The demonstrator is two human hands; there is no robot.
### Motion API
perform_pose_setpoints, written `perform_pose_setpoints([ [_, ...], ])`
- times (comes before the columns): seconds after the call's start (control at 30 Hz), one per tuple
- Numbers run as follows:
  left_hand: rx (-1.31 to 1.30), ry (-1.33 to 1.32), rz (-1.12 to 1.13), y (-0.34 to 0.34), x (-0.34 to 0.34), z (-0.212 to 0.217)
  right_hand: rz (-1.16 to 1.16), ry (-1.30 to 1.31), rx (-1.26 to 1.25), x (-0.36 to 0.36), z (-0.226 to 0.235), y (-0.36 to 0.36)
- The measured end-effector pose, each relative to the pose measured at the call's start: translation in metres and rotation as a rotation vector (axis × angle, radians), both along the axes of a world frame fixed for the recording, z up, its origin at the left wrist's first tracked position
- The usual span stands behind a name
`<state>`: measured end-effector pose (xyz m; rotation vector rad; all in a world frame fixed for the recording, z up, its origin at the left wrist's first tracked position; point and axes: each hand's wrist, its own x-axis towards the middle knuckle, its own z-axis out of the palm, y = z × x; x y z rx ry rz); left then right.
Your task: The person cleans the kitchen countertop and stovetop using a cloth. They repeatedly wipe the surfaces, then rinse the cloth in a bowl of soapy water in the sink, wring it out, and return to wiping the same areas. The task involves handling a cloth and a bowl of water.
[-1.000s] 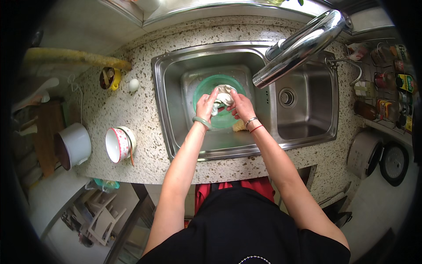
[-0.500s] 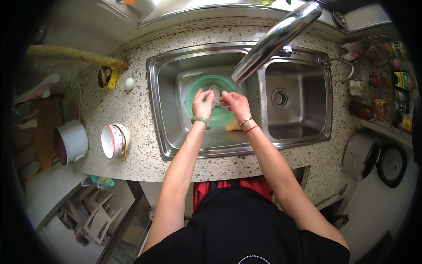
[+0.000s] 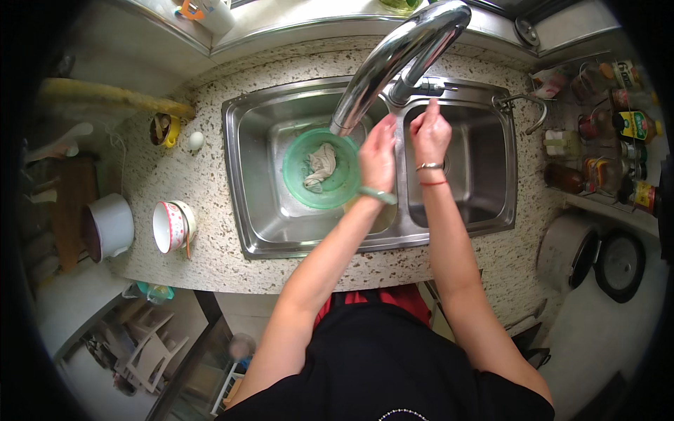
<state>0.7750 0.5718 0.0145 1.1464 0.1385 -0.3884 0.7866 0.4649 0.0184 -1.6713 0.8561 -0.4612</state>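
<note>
My left hand (image 3: 379, 156) hovers over the divider between the two sink basins, its fingers loosely stretched out and holding nothing. A green bangle sits at its wrist. Over the right basin, my right hand (image 3: 430, 135) holds nothing that I can see; its fingers are partly bent, with one pointing up just short of the tap lever (image 3: 434, 88). The chrome tap (image 3: 379, 63) arches over the left basin. Beneath its spout stands a green translucent bowl (image 3: 295, 184) with water in it, and a crumpled whitish cloth (image 3: 321, 165) lies inside.
A yellow mug (image 3: 170, 133), a white egg (image 3: 196, 140), stacked bowls (image 3: 163, 228) and a white pot (image 3: 116, 228) stand on the speckled counter (image 3: 210, 274) at left. To the right are a rack of bottles and jars (image 3: 597, 133) and a round appliance with its lid raised (image 3: 565, 252).
Both hands have let go of the cloth and moved right, away from the bowl, the right one up toward the tap lever. The cloth now lies in the bowl.
</note>
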Motion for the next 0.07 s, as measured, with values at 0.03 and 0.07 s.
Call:
perform_pose_setpoints([
  [0.03,0.02,-0.074,-0.004,-0.021,0.004,0.0,-0.011,-0.007,0.024,0.005,0.004,-0.013],
  [0.07,0.018,-0.072,0.001,-0.023,0.003,-0.001,-0.005,-0.025,-0.086,0.01,0.007,-0.025],
])
